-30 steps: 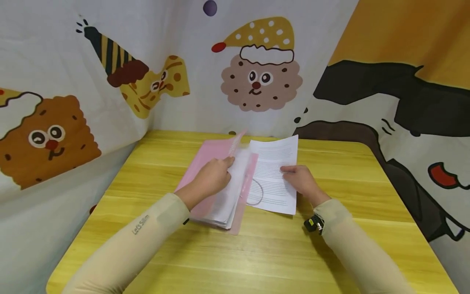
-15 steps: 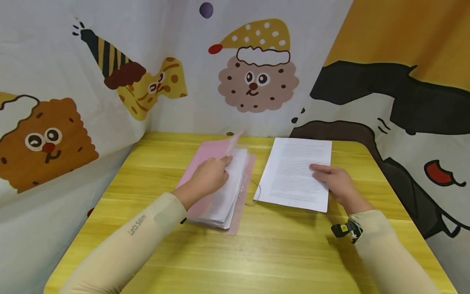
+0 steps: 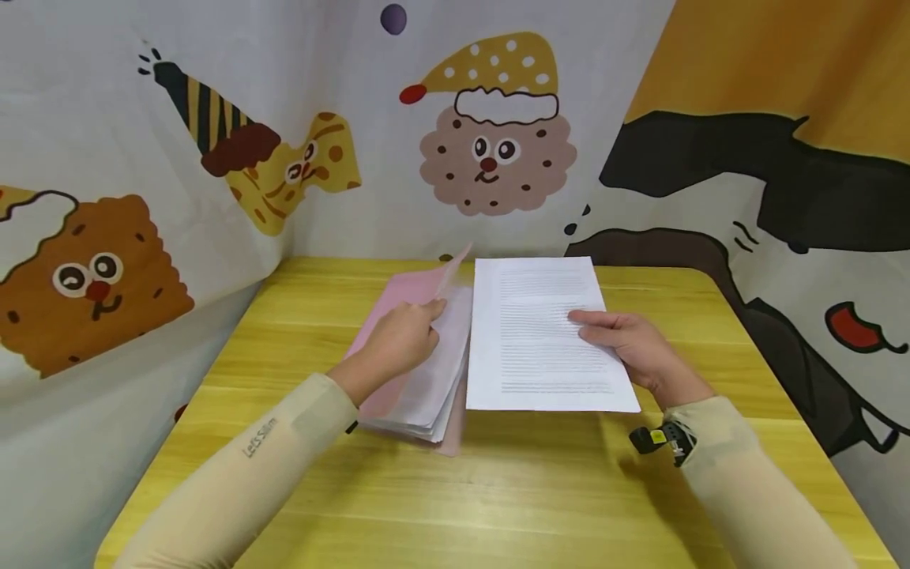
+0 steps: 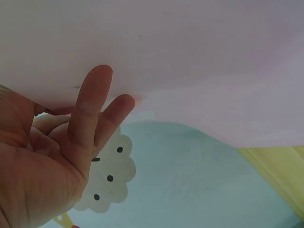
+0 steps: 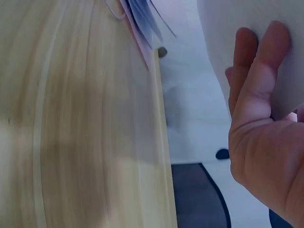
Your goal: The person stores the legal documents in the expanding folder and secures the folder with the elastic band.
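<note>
A pink folder (image 3: 387,299) lies on the left half of the table, its cover partly raised. White sheets (image 3: 426,399) are stacked inside it. My left hand (image 3: 398,336) pinches the raised cover near its edge; in the left wrist view two fingers of this hand (image 4: 90,118) lie against the pinkish surface. Just right of the folder, my right hand (image 3: 640,352) grips printed paper (image 3: 526,348) by its right side, thumb on top and fingers (image 5: 261,80) underneath. The paper is held above the table, its left edge covering part of the folder's right side.
The yellow wood-grain table (image 3: 512,506) reaches back to a cartoon-printed curtain (image 3: 320,47). A thin cord loop (image 5: 114,9) beside the folder shows in the right wrist view; the paper hides it in the head view. A small black camera (image 3: 661,441) sits on my right wrist.
My right hand drew the paper rightward away from the folder, then brought it partway back left, now covering the cord loop. The left hand has stayed nearly still on the cover.
</note>
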A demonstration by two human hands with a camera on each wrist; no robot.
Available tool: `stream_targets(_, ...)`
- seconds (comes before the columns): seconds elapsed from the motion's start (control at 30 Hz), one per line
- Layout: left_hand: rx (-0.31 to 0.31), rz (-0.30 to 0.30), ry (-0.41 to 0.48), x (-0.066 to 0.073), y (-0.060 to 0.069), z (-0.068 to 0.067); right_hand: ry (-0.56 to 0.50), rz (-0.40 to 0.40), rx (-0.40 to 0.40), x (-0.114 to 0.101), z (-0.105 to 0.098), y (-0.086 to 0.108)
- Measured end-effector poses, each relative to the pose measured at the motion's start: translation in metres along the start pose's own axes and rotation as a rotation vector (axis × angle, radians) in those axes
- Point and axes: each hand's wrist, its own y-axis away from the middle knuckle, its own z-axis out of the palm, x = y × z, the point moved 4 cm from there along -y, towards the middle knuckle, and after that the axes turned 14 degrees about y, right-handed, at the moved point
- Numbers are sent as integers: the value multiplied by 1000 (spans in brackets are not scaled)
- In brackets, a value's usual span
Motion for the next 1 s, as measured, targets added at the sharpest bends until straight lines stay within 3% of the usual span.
stream_targets(0.2,10,-8,47,-1,-1,0,48,0,-52,-4,14,-4)
stream_targets(0.43,6,-12,-1,-1,-2,2,155,23,-60,-6,30,-18)
stream_targets(0.67,-12,-29,-11,1,-3,9,74,9,-11,-3,52,-28)
stream_targets(0.83,-60,-87,7,2,-7,20,148,-18,57,2,66,-26)
stream_targets(1.0,-121,-35,-34,8,-11,35,236,-31,122,14,79,-26)
